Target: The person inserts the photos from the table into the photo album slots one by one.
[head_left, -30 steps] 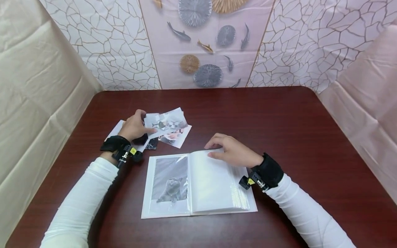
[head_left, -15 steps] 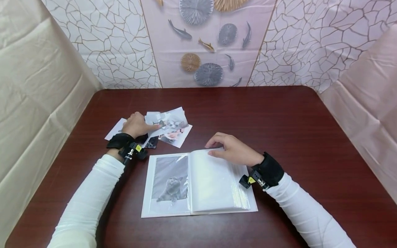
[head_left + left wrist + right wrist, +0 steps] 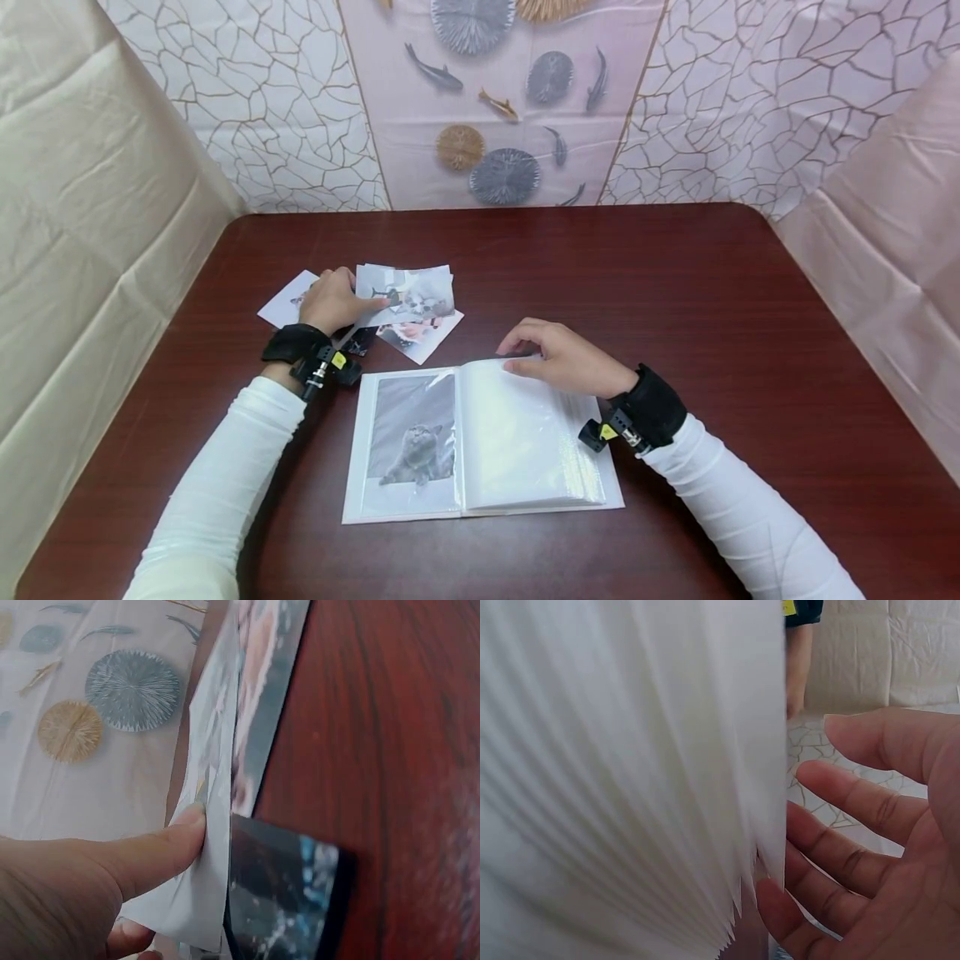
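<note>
My left hand (image 3: 330, 302) pinches a light photo (image 3: 412, 292) at its near-left edge, thumb on top; the left wrist view shows the thumb pressed on its face and the other fingers behind. Beneath it lie a pinkish photo (image 3: 422, 336) and a dark one (image 3: 281, 889). A photo album (image 3: 352, 492) lies spread flat in front of me, with a grey cat picture (image 3: 416, 454) in its left pocket. My right hand (image 3: 570, 360) rests over the top of the right page (image 3: 517, 450), fingers loosely bent. In the right wrist view, fingertips are right at the fanned page edges (image 3: 667, 750).
Left of my left hand another white-bordered photo (image 3: 283, 302) lies on the dark red wooden table (image 3: 637, 275). Patterned cloth (image 3: 502, 108) hangs behind the table's far edge, with plain drapes (image 3: 105, 167) along the sides.
My left hand has moved slightly right and its thumb now reaches farther over the light photo, which has turned straighter. The right hand and the album have stayed in place.
</note>
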Action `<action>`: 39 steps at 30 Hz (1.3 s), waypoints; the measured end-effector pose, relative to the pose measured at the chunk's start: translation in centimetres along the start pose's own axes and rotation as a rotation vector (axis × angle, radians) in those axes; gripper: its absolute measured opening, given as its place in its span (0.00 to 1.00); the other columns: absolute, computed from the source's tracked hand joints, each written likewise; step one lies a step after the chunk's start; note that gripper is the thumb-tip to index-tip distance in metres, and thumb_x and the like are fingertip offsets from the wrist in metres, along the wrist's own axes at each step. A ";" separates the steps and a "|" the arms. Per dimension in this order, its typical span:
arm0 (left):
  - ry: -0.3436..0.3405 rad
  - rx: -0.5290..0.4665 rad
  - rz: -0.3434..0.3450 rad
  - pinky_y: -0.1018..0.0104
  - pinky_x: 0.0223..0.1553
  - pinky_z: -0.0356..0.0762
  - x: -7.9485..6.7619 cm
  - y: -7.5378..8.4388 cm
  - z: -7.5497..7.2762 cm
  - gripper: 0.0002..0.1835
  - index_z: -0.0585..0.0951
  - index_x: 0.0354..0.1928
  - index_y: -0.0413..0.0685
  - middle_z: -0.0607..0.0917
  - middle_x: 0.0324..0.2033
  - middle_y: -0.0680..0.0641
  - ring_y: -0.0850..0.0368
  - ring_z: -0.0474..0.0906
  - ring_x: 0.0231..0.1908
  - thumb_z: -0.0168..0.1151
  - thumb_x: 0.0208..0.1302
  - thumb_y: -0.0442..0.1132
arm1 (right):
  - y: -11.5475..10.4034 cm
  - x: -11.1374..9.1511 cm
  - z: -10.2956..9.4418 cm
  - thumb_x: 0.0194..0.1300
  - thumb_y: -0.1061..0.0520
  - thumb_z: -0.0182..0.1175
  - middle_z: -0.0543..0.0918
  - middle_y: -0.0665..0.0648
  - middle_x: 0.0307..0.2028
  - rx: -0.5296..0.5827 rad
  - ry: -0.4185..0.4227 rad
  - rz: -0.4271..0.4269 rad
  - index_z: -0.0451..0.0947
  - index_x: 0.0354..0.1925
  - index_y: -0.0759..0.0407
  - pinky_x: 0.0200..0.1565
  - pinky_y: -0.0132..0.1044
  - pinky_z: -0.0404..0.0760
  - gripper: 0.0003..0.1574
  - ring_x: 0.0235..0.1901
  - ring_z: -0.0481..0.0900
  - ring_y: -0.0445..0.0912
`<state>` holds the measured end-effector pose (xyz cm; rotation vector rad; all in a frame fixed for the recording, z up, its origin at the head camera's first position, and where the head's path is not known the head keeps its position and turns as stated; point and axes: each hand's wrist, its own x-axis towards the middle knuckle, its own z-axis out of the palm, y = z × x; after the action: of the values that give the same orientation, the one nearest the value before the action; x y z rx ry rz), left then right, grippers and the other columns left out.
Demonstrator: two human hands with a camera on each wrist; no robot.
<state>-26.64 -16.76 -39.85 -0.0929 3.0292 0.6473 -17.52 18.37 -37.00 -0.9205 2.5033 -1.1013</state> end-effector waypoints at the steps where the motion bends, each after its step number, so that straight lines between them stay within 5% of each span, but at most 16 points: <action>1: 0.003 -0.011 0.011 0.58 0.25 0.63 -0.1 -0.1 0.0 0.30 0.71 0.32 0.41 0.69 0.25 0.44 0.48 0.68 0.25 0.68 0.51 0.61 | 0.0 0.0 0.0 0.65 0.53 0.61 0.80 0.58 0.46 0.000 -0.003 -0.001 0.79 0.49 0.59 0.48 0.45 0.76 0.16 0.48 0.75 0.50; 8: 0.044 -0.215 0.134 0.61 0.25 0.63 -0.4 -0.6 0.1 0.18 0.75 0.32 0.41 0.71 0.21 0.46 0.51 0.66 0.23 0.60 0.65 0.51 | -0.3 0.4 0.1 0.65 0.53 0.61 0.80 0.54 0.44 0.006 0.007 -0.012 0.79 0.49 0.59 0.48 0.40 0.76 0.16 0.46 0.75 0.46; 17: 0.063 -0.521 0.137 0.65 0.15 0.59 -0.9 0.2 -0.3 0.18 0.76 0.40 0.43 0.72 0.16 0.49 0.49 0.78 0.17 0.49 0.72 0.52 | -0.3 1.4 -0.3 0.67 0.52 0.59 0.82 0.52 0.42 0.067 0.047 0.010 0.77 0.52 0.60 0.45 0.41 0.76 0.18 0.43 0.76 0.44; 21: 0.069 -0.578 0.150 0.66 0.15 0.62 -1.1 0.7 -0.4 0.19 0.77 0.40 0.44 0.67 0.14 0.51 0.44 0.73 0.15 0.50 0.70 0.54 | -0.1 2.0 -0.5 0.69 0.51 0.56 0.81 0.55 0.43 0.134 0.075 0.050 0.74 0.55 0.59 0.45 0.41 0.75 0.20 0.43 0.76 0.45; 28: -0.104 -0.735 0.192 0.68 0.18 0.64 -1.7 2.3 -0.4 0.17 0.76 0.49 0.45 0.75 0.23 0.50 0.57 0.66 0.15 0.54 0.69 0.50 | 0.6 2.4 -0.7 0.71 0.48 0.53 0.79 0.67 0.44 0.283 0.141 0.170 0.58 0.66 0.59 0.52 0.50 0.73 0.32 0.47 0.79 0.55; 32: -0.167 -0.740 0.216 0.68 0.18 0.63 -2.4 3.4 -0.6 0.17 0.75 0.53 0.45 0.77 0.32 0.46 0.59 0.65 0.17 0.55 0.69 0.48 | 1.1 2.7 -0.6 0.69 0.43 0.54 0.81 0.66 0.42 0.301 0.181 0.215 0.55 0.67 0.60 0.54 0.49 0.72 0.39 0.44 0.81 0.53; 36: -0.184 -0.738 0.254 0.67 0.17 0.60 -2.9 4.1 -0.5 0.15 0.77 0.51 0.48 0.75 0.29 0.45 0.57 0.63 0.17 0.56 0.68 0.48 | 1.3 2.8 -0.5 0.70 0.44 0.54 0.81 0.65 0.36 0.321 0.198 0.205 0.64 0.60 0.60 0.53 0.48 0.72 0.29 0.39 0.80 0.54; 39: -0.186 -0.770 0.283 0.67 0.18 0.60 -3.1 4.5 -0.4 0.14 0.78 0.50 0.50 0.79 0.30 0.45 0.53 0.63 0.18 0.57 0.67 0.47 | 1.3 2.7 -0.3 0.70 0.47 0.54 0.81 0.63 0.31 0.317 0.209 0.192 0.73 0.49 0.59 0.35 0.41 0.74 0.19 0.27 0.76 0.54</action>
<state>-23.84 -12.66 -37.49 0.3544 2.4596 1.6920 -20.32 17.46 -37.65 -0.4908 2.4087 -1.5359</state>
